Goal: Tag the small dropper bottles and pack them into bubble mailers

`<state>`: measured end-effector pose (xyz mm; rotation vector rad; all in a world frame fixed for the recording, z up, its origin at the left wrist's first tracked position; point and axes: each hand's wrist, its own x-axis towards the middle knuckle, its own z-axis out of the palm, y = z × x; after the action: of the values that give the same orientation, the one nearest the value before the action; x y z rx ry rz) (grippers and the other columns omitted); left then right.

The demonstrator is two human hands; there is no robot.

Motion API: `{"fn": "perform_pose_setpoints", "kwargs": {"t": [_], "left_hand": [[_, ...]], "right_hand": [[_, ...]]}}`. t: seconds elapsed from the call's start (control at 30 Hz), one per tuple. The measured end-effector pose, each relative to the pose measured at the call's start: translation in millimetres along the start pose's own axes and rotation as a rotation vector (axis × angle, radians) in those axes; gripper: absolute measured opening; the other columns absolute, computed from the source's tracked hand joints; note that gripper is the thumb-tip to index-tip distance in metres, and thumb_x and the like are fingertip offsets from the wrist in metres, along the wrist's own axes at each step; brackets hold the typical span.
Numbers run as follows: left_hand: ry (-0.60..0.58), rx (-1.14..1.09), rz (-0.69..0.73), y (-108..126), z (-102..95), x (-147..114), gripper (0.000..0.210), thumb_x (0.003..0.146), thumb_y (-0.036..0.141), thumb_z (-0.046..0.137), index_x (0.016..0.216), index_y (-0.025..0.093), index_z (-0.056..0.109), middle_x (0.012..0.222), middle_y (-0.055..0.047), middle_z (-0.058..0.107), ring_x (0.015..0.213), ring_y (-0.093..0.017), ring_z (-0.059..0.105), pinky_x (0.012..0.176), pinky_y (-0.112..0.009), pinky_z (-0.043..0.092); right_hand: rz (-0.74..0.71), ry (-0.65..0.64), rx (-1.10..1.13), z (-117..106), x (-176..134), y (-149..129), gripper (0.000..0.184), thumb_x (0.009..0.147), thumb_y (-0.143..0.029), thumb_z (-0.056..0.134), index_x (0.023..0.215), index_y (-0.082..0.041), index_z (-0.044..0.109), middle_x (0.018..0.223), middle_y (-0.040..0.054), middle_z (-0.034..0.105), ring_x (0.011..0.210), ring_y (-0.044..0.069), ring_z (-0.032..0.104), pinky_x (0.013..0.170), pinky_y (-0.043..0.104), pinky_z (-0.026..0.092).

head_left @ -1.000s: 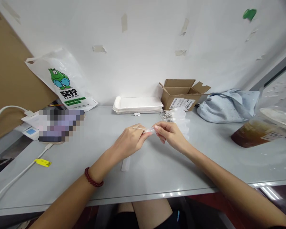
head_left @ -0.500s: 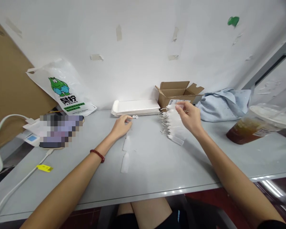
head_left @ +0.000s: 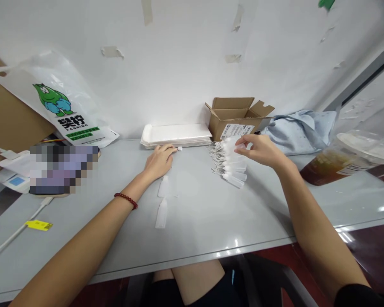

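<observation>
My left hand (head_left: 160,162) rests on the grey table with its fingers bent and close together. A small white disc (head_left: 179,148) shows right at its fingertips; what lies under the fingers is hidden. Below that hand, two white tags (head_left: 161,213) lie in a column. On the right, my right hand (head_left: 259,149) has thumb and forefinger around the end of a translucent white tag at the pile's upper part. The pile of white tags (head_left: 234,172) fans out toward me, with thin string loops (head_left: 216,155) on its left side.
Behind my hands is a stack of white trays or sleeves (head_left: 176,135), beside an open cardboard box (head_left: 232,119). Pale blue cloth (head_left: 302,132) and a tilted drink cup (head_left: 326,160) stand right. A plastic bag (head_left: 64,106), phone (head_left: 64,170) and white cable (head_left: 13,238) occupy the left.
My left hand has moved toward the small discs, covering some of them. My right hand has lowered its tag onto the pile. The view has shifted slightly.
</observation>
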<state>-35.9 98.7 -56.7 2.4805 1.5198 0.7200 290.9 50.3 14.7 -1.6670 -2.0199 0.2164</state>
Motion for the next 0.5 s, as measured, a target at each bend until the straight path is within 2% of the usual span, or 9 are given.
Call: {"fn": "perform_pose_setpoints", "kwargs": {"t": [0.13,0.23,0.37,0.43,0.5], "left_hand": [[0.062,-0.093,-0.026,-4.8,0.6,0.6,0.033,0.083,0.018,0.042,0.104,0.020,0.068,0.121,-0.006,0.062,0.107,-0.026,0.054,0.093,-0.040,0.043],[0.078,-0.177,-0.044,-7.1,0.0,-0.4,0.028,0.079,0.018,0.047,0.095,0.018,0.070,0.111,-0.008,0.067,0.096,-0.023,0.059,0.089,-0.036,0.046],[0.117,-0.199,-0.060,-7.6,-1.2,-1.2,0.029,0.078,0.018,0.048,0.099,0.016,0.068,0.105,-0.008,0.069,0.082,-0.020,0.061,0.083,-0.036,0.048],[0.119,-0.210,-0.002,-8.0,-1.1,-0.4,0.034,0.079,0.017,0.045,0.107,0.015,0.065,0.115,-0.009,0.066,0.092,-0.021,0.061,0.085,-0.036,0.048],[0.068,-0.208,0.095,-8.7,-0.1,1.2,0.038,0.080,0.016,0.044,0.113,0.017,0.064,0.128,-0.008,0.059,0.108,-0.024,0.056,0.092,-0.039,0.046]], "right_hand": [[0.024,-0.031,-0.032,0.8,-0.7,2.4,0.017,0.073,-0.033,0.066,0.082,-0.018,0.066,0.078,0.0043,0.063,0.070,0.017,0.055,0.064,0.030,0.039],[0.007,-0.027,-0.035,-0.2,-1.2,3.1,0.018,0.072,-0.034,0.068,0.081,-0.018,0.066,0.080,0.0046,0.063,0.073,0.018,0.056,0.064,0.030,0.039],[-0.060,0.017,-0.034,-0.2,0.4,0.6,0.021,0.074,-0.038,0.067,0.079,-0.018,0.063,0.079,0.0044,0.064,0.073,0.019,0.056,0.063,0.029,0.038],[-0.090,0.101,-0.052,5.0,0.2,-8.1,0.021,0.077,-0.039,0.064,0.078,-0.018,0.062,0.079,0.0048,0.064,0.072,0.019,0.056,0.063,0.030,0.038],[-0.145,0.196,-0.063,16.7,-3.6,-25.6,0.017,0.083,-0.034,0.059,0.081,-0.017,0.061,0.081,0.0062,0.065,0.074,0.019,0.056,0.066,0.030,0.040]]}}
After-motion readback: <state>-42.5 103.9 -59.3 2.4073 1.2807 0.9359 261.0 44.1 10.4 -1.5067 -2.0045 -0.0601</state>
